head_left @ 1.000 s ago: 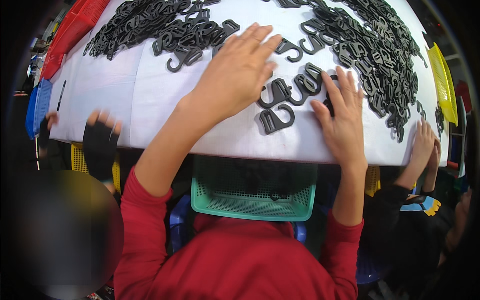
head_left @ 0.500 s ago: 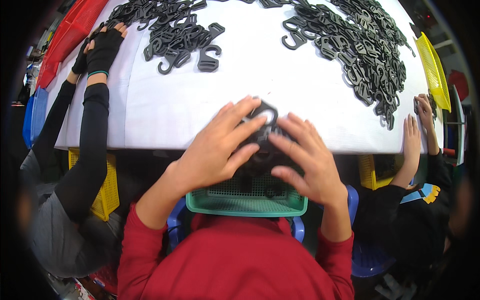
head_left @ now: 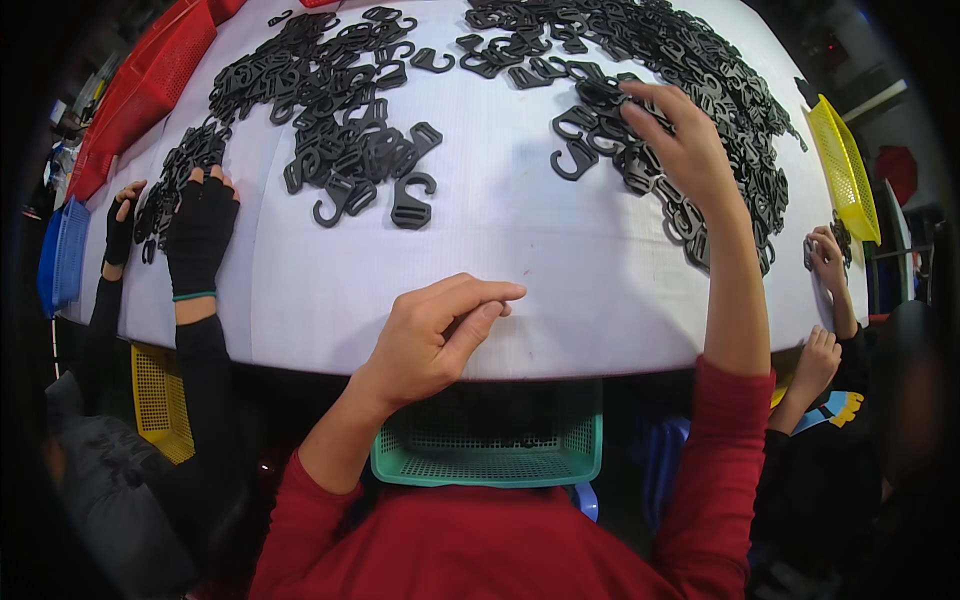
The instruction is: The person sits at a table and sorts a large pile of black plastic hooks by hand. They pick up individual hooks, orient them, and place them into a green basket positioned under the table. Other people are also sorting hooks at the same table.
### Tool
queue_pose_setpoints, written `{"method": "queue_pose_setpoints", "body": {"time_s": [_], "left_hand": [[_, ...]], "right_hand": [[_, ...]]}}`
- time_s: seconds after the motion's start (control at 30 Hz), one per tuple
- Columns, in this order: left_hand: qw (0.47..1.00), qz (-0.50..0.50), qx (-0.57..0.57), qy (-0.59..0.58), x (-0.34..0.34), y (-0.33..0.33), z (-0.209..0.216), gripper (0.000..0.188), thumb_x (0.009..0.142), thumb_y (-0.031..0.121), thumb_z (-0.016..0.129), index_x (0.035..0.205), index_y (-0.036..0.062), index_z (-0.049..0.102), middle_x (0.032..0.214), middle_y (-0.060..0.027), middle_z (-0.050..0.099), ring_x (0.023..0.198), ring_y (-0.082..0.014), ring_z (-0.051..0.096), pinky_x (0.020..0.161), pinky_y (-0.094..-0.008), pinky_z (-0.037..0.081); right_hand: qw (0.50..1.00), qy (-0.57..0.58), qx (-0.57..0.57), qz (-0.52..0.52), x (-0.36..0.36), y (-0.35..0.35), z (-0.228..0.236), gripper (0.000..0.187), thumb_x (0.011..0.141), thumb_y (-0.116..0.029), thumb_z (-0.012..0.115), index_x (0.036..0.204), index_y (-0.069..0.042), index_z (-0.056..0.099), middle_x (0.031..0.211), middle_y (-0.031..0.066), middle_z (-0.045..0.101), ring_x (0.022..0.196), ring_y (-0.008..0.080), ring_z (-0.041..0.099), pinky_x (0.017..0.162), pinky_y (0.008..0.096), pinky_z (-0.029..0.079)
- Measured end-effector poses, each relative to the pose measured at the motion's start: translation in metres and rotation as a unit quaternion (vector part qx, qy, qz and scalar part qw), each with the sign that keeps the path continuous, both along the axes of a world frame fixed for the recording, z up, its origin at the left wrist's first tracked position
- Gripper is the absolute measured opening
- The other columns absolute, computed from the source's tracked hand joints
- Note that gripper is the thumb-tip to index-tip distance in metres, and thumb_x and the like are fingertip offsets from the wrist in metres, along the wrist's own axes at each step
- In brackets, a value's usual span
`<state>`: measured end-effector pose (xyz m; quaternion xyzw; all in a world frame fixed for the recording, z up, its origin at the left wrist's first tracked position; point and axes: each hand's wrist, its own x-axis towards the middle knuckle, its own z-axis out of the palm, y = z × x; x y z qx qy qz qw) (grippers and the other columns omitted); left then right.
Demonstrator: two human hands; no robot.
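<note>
My right hand [head_left: 683,140] reaches onto the large pile of black plastic hooks [head_left: 735,115] on the right side of the table. Its thumb and index finger are apart, with their tips at hooks on the pile's left edge. Over the table's near part is my left hand [head_left: 428,335], its fingers closed together and the index finger pointing right; nothing shows in them. A green mesh basket [head_left: 487,470] sits below the table edge in front of me, its inside dark.
Another heap of black hooks [head_left: 340,140] lies left of centre on the white table [head_left: 480,210]. At the left, a person's black-gloved hand [head_left: 202,235] works by a smaller heap; another person's hands [head_left: 822,355] are at the right. Red trays [head_left: 150,90] and a yellow basket [head_left: 842,165] flank the table.
Both hands were together above the green basket with black hooks between them. They have separated: the right went far right to the pile, the left stays near the table edge without visible hooks.
</note>
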<state>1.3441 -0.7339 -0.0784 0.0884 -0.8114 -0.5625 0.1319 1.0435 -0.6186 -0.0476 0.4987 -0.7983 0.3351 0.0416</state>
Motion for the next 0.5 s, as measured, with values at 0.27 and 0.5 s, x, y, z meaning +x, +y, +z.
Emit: {"method": "queue_pose_setpoints", "body": {"time_s": [0.27,0.5], "left_hand": [[0.999,0.020,0.036,0.029,-0.002,-0.002,-0.009,0.022,0.094,0.003,0.054,0.109,0.0010,0.069,0.086,-0.0091,0.067,0.070,-0.0126,0.061,0.065,-0.0244,0.050],[0.998,0.044,0.039,0.026,0.000,0.001,-0.007,0.022,0.094,0.002,0.053,0.110,-0.0002,0.069,0.087,-0.0079,0.067,0.071,-0.0102,0.061,0.065,-0.0229,0.050]], "right_hand": [[0.982,0.025,0.179,-0.047,-0.045,-0.049,-0.037,0.052,0.095,-0.055,0.048,0.123,-0.015,0.065,0.126,0.0164,0.057,0.116,0.0322,0.057,0.099,0.0397,0.044],[0.979,0.008,0.123,0.160,0.071,-0.013,-0.009,0.040,0.085,-0.023,0.071,0.122,-0.011,0.062,0.123,0.0113,0.059,0.112,0.0317,0.058,0.095,0.0383,0.046]]}}
